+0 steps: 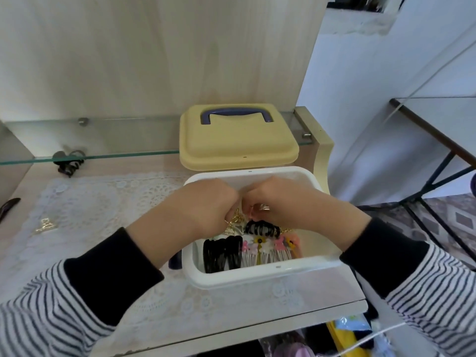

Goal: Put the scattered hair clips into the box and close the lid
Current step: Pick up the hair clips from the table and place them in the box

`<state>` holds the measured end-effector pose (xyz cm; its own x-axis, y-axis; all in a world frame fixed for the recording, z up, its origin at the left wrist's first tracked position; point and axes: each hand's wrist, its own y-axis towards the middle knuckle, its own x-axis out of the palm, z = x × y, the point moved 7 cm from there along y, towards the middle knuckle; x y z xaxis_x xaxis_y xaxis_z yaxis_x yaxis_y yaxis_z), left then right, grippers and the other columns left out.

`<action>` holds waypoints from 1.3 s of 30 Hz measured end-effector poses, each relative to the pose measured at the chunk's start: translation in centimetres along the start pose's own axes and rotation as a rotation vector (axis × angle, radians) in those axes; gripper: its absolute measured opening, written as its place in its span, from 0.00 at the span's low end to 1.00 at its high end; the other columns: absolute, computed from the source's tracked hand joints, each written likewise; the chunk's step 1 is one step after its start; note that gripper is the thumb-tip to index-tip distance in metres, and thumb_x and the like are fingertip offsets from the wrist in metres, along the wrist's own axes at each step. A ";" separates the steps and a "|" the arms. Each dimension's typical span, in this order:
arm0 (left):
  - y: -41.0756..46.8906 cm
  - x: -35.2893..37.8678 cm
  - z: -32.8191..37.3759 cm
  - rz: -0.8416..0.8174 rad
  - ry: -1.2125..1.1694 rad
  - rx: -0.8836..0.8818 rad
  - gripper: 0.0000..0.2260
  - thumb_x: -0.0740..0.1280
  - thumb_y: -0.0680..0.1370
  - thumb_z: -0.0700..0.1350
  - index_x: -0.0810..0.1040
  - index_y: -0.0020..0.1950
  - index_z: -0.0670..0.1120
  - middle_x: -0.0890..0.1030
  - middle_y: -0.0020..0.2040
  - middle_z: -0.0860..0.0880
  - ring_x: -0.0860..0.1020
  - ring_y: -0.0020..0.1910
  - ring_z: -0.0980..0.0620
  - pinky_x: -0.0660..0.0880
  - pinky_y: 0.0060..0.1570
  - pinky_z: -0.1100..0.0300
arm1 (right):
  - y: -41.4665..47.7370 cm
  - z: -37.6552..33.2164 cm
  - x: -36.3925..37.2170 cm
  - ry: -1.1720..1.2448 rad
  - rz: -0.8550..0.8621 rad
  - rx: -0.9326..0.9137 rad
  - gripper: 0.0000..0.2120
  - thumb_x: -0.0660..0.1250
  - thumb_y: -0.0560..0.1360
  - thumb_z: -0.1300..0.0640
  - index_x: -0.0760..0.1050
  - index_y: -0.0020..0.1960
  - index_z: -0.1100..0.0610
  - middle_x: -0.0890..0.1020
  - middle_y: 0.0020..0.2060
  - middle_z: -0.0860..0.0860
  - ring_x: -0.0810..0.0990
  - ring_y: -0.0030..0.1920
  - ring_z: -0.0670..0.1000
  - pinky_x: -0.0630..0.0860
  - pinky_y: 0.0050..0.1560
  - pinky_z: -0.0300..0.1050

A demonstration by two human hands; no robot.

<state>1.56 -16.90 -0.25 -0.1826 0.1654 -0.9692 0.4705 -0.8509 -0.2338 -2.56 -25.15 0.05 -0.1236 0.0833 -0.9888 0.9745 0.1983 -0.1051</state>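
- The box (260, 278), one, white and rectangular, stands open on the tabletop (332, 297) near its right front corner, mouth upward. Its longer sides seem to run left to right.
- One yellow lid (237, 148) lies off the box, just behind it on the glass shelf (108, 153), top face up. Its single purple handle (236, 115) runs left to right.
- Inside the box:
  - A row of black snap clips (221, 253), three or four, overlap too much to count. Their long axes run front to back.
  - One black claw clip (260, 228) lies crosswise.
  - Several flower combs (268, 249) have teeth pointing toward the person.
- Both hands are over the box, knuckles nearly touching and fingers curled down.
  - The left hand (203, 204) pinches a gold clip (238, 220).
  - What the right hand (283, 199) grips, if anything, I cannot tell.
- Three clips lie outside the box, well apart from it on the left:
  - a gold claw clip (45, 225) on the lace cloth (116, 199);
  - a dark claw clip (67, 163) under the shelf edge;
  - a dark brown clip (9, 207) at the frame's left edge.
- A dark blue piece (175, 261) shows just left of the box.
- The sleeves are striped with black cuffs.
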 end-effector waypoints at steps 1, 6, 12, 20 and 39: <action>0.2 0.1 0.0 -0.010 0.013 0.006 0.06 0.66 0.74 0.41 0.75 0.44 0.53 0.77 0.48 0.53 0.77 0.49 0.51 0.73 0.47 0.59 | 0.1 -0.1 0.2 0.005 0.016 -0.032 0.07 0.66 0.74 0.61 0.80 0.49 0.51 0.81 0.49 0.45 0.78 0.47 0.50 0.72 0.46 0.43; 0.4 0.3 0.0 -0.027 0.100 0.002 0.06 0.69 0.74 0.49 0.76 0.50 0.55 0.78 0.51 0.55 0.77 0.51 0.52 0.68 0.44 0.60 | 0.4 -0.1 0.9 0.015 0.039 -0.077 0.09 0.67 0.72 0.62 0.81 0.48 0.51 0.81 0.52 0.44 0.79 0.47 0.50 0.74 0.46 0.44; 0.4 0.3 -0.2 -0.001 0.173 -0.032 0.14 0.68 0.76 0.49 0.74 0.61 0.55 0.77 0.56 0.53 0.77 0.55 0.50 0.69 0.44 0.59 | 0.0 0.6 0.7 0.062 -0.020 -0.011 0.17 0.66 0.74 0.63 0.79 0.58 0.47 0.80 0.58 0.41 0.77 0.56 0.48 0.73 0.56 0.45; -2.1 -2.2 -0.6 0.161 0.084 0.010 0.15 0.62 0.80 0.52 0.69 0.66 0.58 0.72 0.64 0.58 0.74 0.59 0.53 0.69 0.48 0.59 | -1.2 1.6 -0.4 0.152 -0.045 0.133 0.15 0.66 0.76 0.59 0.77 0.61 0.46 0.80 0.56 0.41 0.77 0.54 0.43 0.72 0.59 0.43; -12.6 -0.2 -10.3 0.950 -0.232 -0.343 0.16 0.57 0.80 0.47 0.75 0.64 0.47 0.76 0.62 0.47 0.77 0.58 0.48 0.75 0.52 0.48 | 1.1 -10.2 -5.3 0.539 0.788 0.178 0.12 0.63 0.76 0.62 0.76 0.58 0.56 0.78 0.53 0.49 0.77 0.50 0.47 0.74 0.49 0.41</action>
<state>4.55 -1.08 2.08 0.2476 -0.6308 -0.7354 0.7217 -0.3863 0.5743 -2.79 -15.42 6.25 0.5508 0.5741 -0.6057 0.8230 -0.2531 0.5085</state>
